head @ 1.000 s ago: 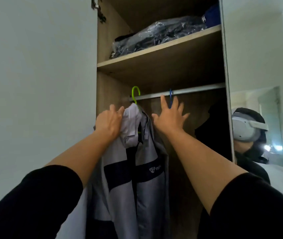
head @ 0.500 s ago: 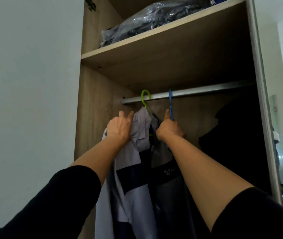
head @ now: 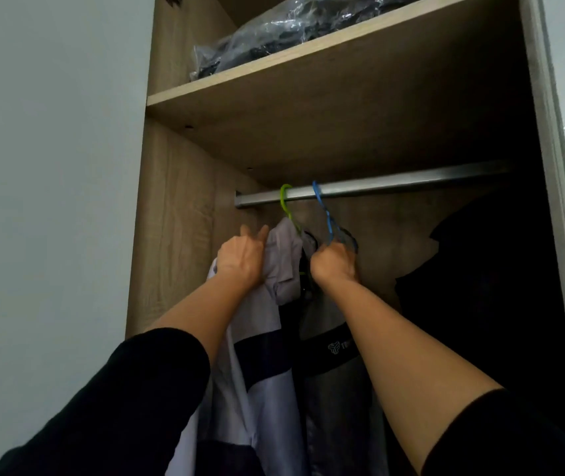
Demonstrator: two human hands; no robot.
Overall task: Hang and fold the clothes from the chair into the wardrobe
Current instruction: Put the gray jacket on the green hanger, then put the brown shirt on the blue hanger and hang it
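right fingers: curled shut around the neck of the blue hanger (head: pixel 325 218), just below its hook; a second ago they were spread flat near the rail, so the grip is new.
right hand (head: pixel 334 262): held under the rail, the blue hanger's hook already looped over it.
left fingers: bunched on the collar fabric of the pale grey shirt (head: pixel 284 259), thumb and forefinger tips raised; whether fabric is pinched or only pressed cannot be told.
left hand (head: pixel 241 259): kept on the shirt's left shoulder across all three views, position barely altered.
change: the blue hanger is now gripped and its hook is angled on the rail (head: pixel 394 185); the view has been brought closer and lower.
meaning: judged as spacing or settling of the two hangers; the hanging step for these garments looks nearly done.
task items: pale grey shirt is carried on the green hanger (head: pixel 286 201); a grey jacket with a dark band and logo (head: pixel 339 348) hangs just beside it, apparently on the blue hanger, the join being hidden by the hand.
wardrobe (head: pixel 174 235): hanging bay holds both garments at the left end; dark clothing (head: pixel 480 286) is hung well to the right.
upper shelf (head: pixel 308 73): a clear plastic bag of dark clothes (head: pixel 274 39) is laid on it.
chair: not in view.
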